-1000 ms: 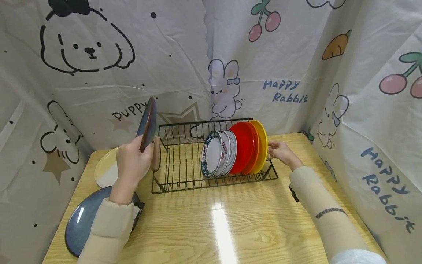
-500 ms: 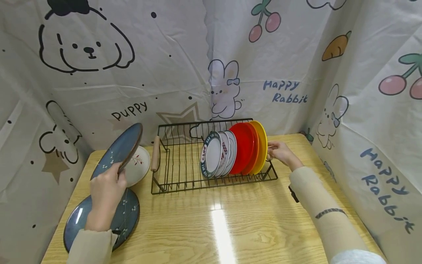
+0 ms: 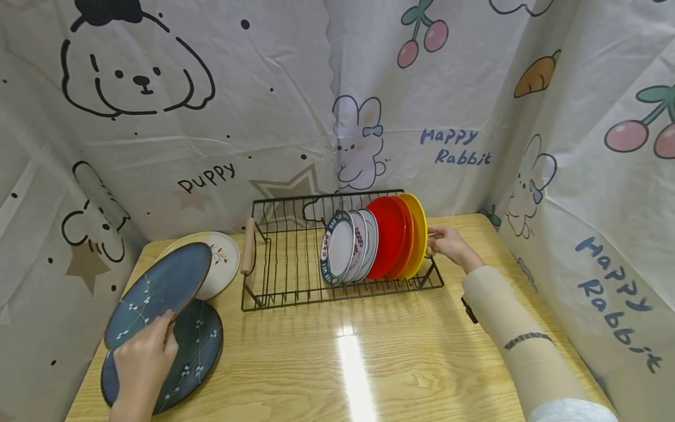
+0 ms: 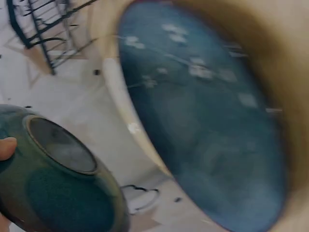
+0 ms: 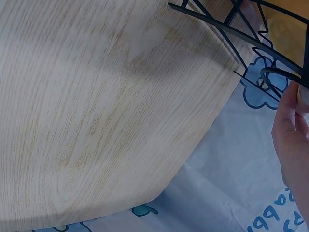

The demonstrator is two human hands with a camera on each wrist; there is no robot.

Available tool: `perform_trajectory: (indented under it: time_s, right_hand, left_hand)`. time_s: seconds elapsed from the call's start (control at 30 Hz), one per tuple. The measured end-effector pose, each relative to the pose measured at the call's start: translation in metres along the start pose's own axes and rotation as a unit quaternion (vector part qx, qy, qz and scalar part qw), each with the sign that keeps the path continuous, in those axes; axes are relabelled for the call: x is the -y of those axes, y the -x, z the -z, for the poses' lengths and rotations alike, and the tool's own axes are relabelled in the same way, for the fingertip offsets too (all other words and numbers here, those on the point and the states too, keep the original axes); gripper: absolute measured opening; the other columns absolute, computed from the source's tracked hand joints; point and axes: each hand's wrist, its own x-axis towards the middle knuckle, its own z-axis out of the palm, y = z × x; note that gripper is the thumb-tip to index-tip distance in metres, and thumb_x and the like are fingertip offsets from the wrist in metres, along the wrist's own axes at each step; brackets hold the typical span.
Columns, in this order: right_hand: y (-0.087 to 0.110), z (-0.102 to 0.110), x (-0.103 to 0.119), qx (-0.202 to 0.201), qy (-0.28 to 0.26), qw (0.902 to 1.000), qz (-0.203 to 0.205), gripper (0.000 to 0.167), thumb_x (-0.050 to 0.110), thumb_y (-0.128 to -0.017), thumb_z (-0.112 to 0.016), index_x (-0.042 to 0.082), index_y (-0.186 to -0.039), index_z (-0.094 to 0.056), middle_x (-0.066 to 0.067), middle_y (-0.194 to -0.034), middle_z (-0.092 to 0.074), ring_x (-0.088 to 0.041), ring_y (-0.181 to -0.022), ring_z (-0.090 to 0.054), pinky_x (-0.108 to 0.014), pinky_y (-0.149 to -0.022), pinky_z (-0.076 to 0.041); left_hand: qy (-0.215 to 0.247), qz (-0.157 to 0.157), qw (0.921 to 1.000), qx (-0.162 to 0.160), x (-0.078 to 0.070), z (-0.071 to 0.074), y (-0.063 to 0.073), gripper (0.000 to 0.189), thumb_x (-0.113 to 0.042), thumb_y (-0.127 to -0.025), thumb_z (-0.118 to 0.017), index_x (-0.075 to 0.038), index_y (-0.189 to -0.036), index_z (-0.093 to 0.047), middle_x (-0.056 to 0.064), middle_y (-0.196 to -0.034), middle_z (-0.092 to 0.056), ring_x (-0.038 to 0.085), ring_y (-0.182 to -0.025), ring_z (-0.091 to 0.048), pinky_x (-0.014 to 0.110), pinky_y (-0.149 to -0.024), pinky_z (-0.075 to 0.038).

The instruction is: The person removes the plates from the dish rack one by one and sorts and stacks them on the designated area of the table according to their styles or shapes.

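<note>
the left hand (image 3: 145,360) pinches the tilted blue plate (image 3: 158,290) over the lower blue plate (image 3: 197,351), near the left edge of the tabletop (image 3: 295,363); the right hand (image 3: 448,243) grips the wire rack (image 3: 295,303) at its right end. the step seems plate moving; next move probably calls for gentle, steady control.

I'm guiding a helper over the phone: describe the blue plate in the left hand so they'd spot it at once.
On the wooden table, find the black wire rack and look to its left. There, a resting blue plate lies on the table. The held blue plate looks like it, flowered in white, but is tilted, gripped at the edge by the left hand.
</note>
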Motion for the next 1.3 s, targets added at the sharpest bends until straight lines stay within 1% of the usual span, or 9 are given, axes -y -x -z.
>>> perform_trajectory:
  time_s: [0.23, 0.4, 0.53, 0.67, 0.77, 0.9, 1.1, 1.2, 1.3]
  right_hand:
    - [0.001, -0.001, -0.001, 0.001, -0.008, 1.0, 0.004, 0.046, 0.002, -0.095, -0.043, -0.013, -0.136, -0.031, -0.032, -0.123, -0.046, -0.009, -0.081, -0.054, -0.025, -0.078, -0.05]
    - [0.002, -0.001, -0.001, 0.001, -0.01, 0.9999, 0.005, 0.046, 0.003, -0.095, -0.044, -0.013, -0.136, -0.031, -0.032, -0.123, -0.046, -0.009, -0.08, -0.054, -0.025, -0.077, -0.05]
    - [0.001, -0.001, 0.0, 0.0, -0.006, 1.0, 0.004, 0.046, 0.002, -0.094, -0.044, -0.011, -0.136, -0.031, -0.031, -0.122, -0.047, -0.012, -0.082, -0.054, -0.026, -0.077, -0.05]
    - [0.001, -0.002, 0.001, -0.002, -0.001, 1.0, 0.001, 0.046, 0.002, -0.094, -0.044, -0.012, -0.137, -0.031, -0.032, -0.123, -0.046, -0.021, -0.09, -0.053, -0.029, -0.079, -0.049]
    - [0.001, -0.002, 0.001, -0.003, -0.002, 1.0, -0.005, 0.047, 0.004, -0.095, -0.044, -0.01, -0.137, -0.03, -0.031, -0.124, -0.046, -0.026, -0.095, -0.051, -0.031, -0.082, -0.048]
    - [0.001, -0.001, 0.001, -0.002, 0.001, 1.0, -0.009, 0.048, 0.007, -0.096, -0.045, -0.01, -0.138, -0.029, -0.031, -0.126, -0.045, -0.026, -0.097, -0.051, -0.032, -0.084, -0.048]
    - [0.0, -0.001, 0.0, -0.002, 0.007, 0.9999, -0.012, 0.047, 0.005, -0.096, -0.044, -0.009, -0.138, -0.03, -0.03, -0.124, -0.046, -0.032, -0.099, -0.05, -0.033, -0.083, -0.047]
    - [0.0, -0.002, 0.0, -0.002, 0.007, 0.9999, -0.015, 0.047, 0.005, -0.096, -0.044, -0.009, -0.139, -0.029, -0.03, -0.125, -0.045, -0.033, -0.102, -0.049, -0.035, -0.086, -0.046]
    - [0.0, -0.002, 0.0, -0.003, 0.008, 0.9998, -0.019, 0.048, 0.006, -0.096, -0.044, -0.008, -0.139, -0.028, -0.03, -0.127, -0.045, -0.032, -0.103, -0.049, -0.037, -0.088, -0.046]
  left_hand:
    - [-0.019, -0.022, 0.9994, 0.019, 0.012, 0.004, 0.031, 0.025, 0.005, -0.063, -0.054, 0.005, -0.085, -0.066, 0.023, -0.066, -0.064, 0.036, -0.046, -0.057, 0.042, -0.03, -0.037]
    - [-0.025, -0.018, 0.9986, 0.043, 0.019, 0.004, 0.052, 0.025, 0.003, -0.063, -0.053, 0.003, -0.085, -0.064, 0.02, -0.067, -0.065, 0.035, -0.05, -0.059, 0.04, -0.03, -0.037]
    - [-0.027, -0.016, 0.9986, 0.042, 0.021, 0.005, 0.064, 0.025, 0.001, -0.063, -0.049, 0.003, -0.084, -0.063, 0.021, -0.067, -0.065, 0.035, -0.049, -0.058, 0.039, -0.03, -0.034]
    - [-0.028, -0.01, 0.9987, 0.041, 0.022, 0.006, 0.072, 0.026, -0.001, -0.063, -0.047, 0.003, -0.084, -0.063, 0.023, -0.067, -0.064, 0.035, -0.047, -0.057, 0.04, -0.03, -0.034]
    - [-0.032, -0.005, 0.9986, 0.041, 0.022, 0.005, 0.078, 0.027, -0.004, -0.067, -0.043, 0.003, -0.083, -0.064, 0.021, -0.063, -0.063, 0.034, -0.045, -0.056, 0.041, -0.031, -0.034]
    - [-0.039, -0.008, 0.9988, 0.03, 0.023, 0.004, 0.083, 0.031, -0.008, -0.073, -0.036, 0.003, -0.081, -0.064, 0.018, -0.06, -0.062, 0.033, -0.046, -0.057, 0.042, -0.032, -0.036]
    - [-0.047, 0.003, 0.9982, 0.036, 0.019, 0.005, 0.089, 0.043, -0.018, -0.079, -0.026, 0.002, -0.08, -0.064, 0.018, -0.07, -0.066, 0.034, -0.053, -0.061, 0.047, -0.038, -0.044]
    - [-0.05, 0.005, 0.9979, 0.042, 0.016, 0.005, 0.092, 0.042, -0.018, -0.079, -0.025, 0.001, -0.081, -0.063, 0.018, -0.073, -0.067, 0.035, -0.056, -0.062, 0.049, -0.041, -0.045]
    - [-0.047, 0.007, 0.9974, 0.053, 0.013, 0.005, 0.096, 0.036, -0.013, -0.074, -0.03, 0.0, -0.083, -0.063, 0.018, -0.076, -0.067, 0.036, -0.058, -0.063, 0.05, -0.042, -0.046]
